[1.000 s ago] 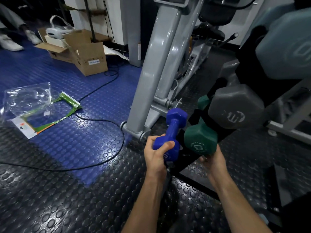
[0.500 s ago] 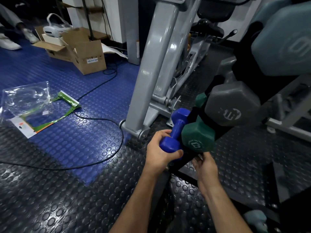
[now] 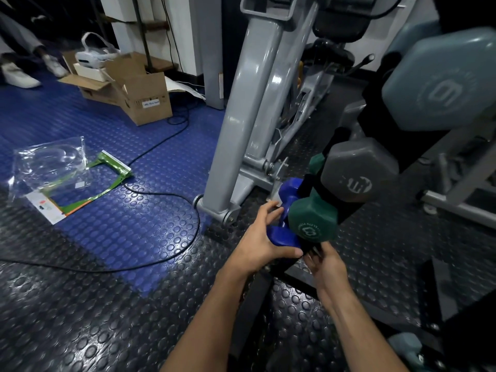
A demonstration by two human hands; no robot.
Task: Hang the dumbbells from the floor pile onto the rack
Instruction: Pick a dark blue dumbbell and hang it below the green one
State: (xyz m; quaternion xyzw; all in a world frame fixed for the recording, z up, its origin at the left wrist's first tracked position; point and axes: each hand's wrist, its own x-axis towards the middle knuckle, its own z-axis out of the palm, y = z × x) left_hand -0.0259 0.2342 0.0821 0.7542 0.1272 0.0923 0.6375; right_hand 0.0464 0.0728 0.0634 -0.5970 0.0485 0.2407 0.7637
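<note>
My left hand [image 3: 257, 242] grips the near head of a small blue dumbbell [image 3: 284, 234], which lies slanted at the bottom of the black rack [image 3: 373, 114]. It sits just left of a green dumbbell [image 3: 312, 221] hanging on the rack. Above the green one hang a grey dumbbell [image 3: 357, 173] and a large teal dumbbell [image 3: 440, 81]. My right hand [image 3: 328, 267] is under the green dumbbell, its fingers reaching to the rack's lower frame; the fingertips are in shadow. Another teal dumbbell [image 3: 405, 347] lies on the floor at the bottom right.
A grey exercise bike frame [image 3: 241, 130] stands directly left of the rack. A black cable [image 3: 161, 194] loops over the blue floor mat. A plastic bag [image 3: 53, 167] and an open cardboard box [image 3: 145, 95] lie further left. A person's feet [image 3: 21, 76] are at the far left.
My left hand has lowered the blue dumbbell from upright to slanted and pushed it right, against the rack beside the green dumbbell. My right hand dropped below the green dumbbell to the rack's frame.
</note>
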